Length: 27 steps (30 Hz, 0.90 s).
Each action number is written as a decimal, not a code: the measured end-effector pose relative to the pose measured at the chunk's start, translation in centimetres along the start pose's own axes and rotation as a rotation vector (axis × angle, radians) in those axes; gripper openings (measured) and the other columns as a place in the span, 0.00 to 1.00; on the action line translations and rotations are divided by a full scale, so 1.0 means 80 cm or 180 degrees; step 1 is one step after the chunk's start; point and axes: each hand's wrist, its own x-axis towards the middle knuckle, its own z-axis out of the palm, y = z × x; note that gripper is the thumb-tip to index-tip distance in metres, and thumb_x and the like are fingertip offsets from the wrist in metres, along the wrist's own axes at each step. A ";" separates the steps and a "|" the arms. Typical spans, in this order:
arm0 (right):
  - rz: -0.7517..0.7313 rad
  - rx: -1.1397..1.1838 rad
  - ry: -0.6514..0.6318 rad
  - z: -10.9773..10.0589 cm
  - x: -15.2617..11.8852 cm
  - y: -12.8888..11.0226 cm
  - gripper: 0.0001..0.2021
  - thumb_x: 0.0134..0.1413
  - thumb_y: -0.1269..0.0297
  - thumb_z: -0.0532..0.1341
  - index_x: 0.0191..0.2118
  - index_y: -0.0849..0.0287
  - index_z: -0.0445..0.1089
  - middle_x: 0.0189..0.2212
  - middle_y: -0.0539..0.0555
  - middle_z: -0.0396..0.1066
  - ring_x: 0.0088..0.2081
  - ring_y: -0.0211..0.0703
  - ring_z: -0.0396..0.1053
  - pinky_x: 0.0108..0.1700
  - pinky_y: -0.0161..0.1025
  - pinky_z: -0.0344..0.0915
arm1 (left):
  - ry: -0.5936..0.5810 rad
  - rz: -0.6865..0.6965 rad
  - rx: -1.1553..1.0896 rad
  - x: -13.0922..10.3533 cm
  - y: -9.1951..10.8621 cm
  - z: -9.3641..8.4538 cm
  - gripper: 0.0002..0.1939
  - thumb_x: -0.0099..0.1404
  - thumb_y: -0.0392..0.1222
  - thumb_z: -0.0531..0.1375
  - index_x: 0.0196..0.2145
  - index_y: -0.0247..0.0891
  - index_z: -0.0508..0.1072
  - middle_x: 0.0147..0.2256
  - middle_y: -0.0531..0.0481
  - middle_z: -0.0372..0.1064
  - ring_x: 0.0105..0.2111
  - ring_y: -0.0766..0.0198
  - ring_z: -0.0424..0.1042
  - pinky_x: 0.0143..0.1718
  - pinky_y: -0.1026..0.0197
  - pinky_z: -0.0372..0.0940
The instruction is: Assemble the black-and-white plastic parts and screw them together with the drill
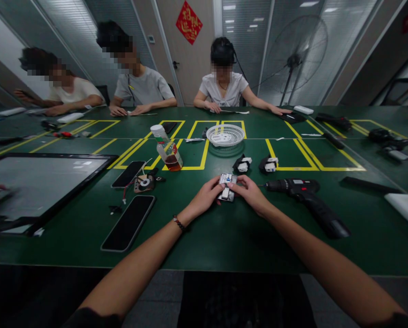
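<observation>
Between both hands is a small white and grey rectangular piece (227, 195) with a blue spot on top; its exact kind is too small to make out. My left hand (207, 193) grips its left side, thumb on top. From the right, my right hand (250, 193) pinches the same piece with thumb and fingers. Just beyond my fingers lie two small black-and-white parts, one nearer (244, 165) and one farther right (269, 165). A black cordless drill (297, 187) rests on its side beside my right hand, its bit pointing at my fingers.
Two phones, one near (128, 223) and one farther (129, 174), lie left, beside a small wired part (144, 183). A bottle (169, 155) and a white basket (225, 142) stand ahead. A large framed panel (63, 182) lies far left. Several people sit opposite.
</observation>
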 end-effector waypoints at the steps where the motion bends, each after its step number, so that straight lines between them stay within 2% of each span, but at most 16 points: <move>1: -0.0012 -0.0038 0.0029 0.000 0.000 0.001 0.18 0.51 0.55 0.70 0.44 0.57 0.68 0.46 0.56 0.73 0.42 0.45 0.74 0.49 0.46 0.70 | 0.0018 0.0019 0.0049 -0.001 0.000 0.001 0.26 0.67 0.53 0.56 0.58 0.38 0.69 0.41 0.44 0.71 0.34 0.59 0.70 0.23 0.64 0.68; 10: -0.0075 -0.0142 0.0147 -0.003 0.000 -0.001 0.19 0.49 0.56 0.71 0.43 0.58 0.69 0.44 0.56 0.74 0.39 0.44 0.74 0.49 0.47 0.70 | -0.0007 0.0038 0.0027 -0.002 0.002 0.003 0.27 0.65 0.54 0.61 0.58 0.38 0.68 0.42 0.43 0.71 0.36 0.57 0.71 0.24 0.64 0.70; 18: 0.0027 0.0140 0.0045 -0.003 -0.002 -0.005 0.20 0.48 0.56 0.72 0.44 0.57 0.69 0.44 0.56 0.75 0.38 0.45 0.75 0.45 0.46 0.73 | -0.0069 0.0009 -0.0236 0.001 0.003 0.001 0.26 0.66 0.53 0.60 0.57 0.37 0.69 0.46 0.41 0.70 0.38 0.56 0.72 0.25 0.61 0.74; 22: 0.0067 0.0144 0.0044 -0.005 0.000 -0.002 0.19 0.48 0.55 0.72 0.43 0.57 0.69 0.45 0.56 0.75 0.38 0.44 0.76 0.44 0.46 0.74 | -0.0103 -0.0057 -0.0329 0.002 0.001 0.000 0.26 0.65 0.53 0.61 0.57 0.37 0.69 0.43 0.41 0.71 0.36 0.57 0.73 0.25 0.60 0.74; 27: 0.0098 0.0150 -0.0016 -0.009 0.001 0.000 0.19 0.49 0.54 0.72 0.43 0.57 0.70 0.47 0.56 0.74 0.39 0.44 0.76 0.45 0.46 0.74 | -0.0138 -0.0076 -0.0433 0.001 0.001 0.001 0.29 0.64 0.52 0.62 0.60 0.37 0.65 0.50 0.39 0.69 0.43 0.52 0.73 0.28 0.57 0.76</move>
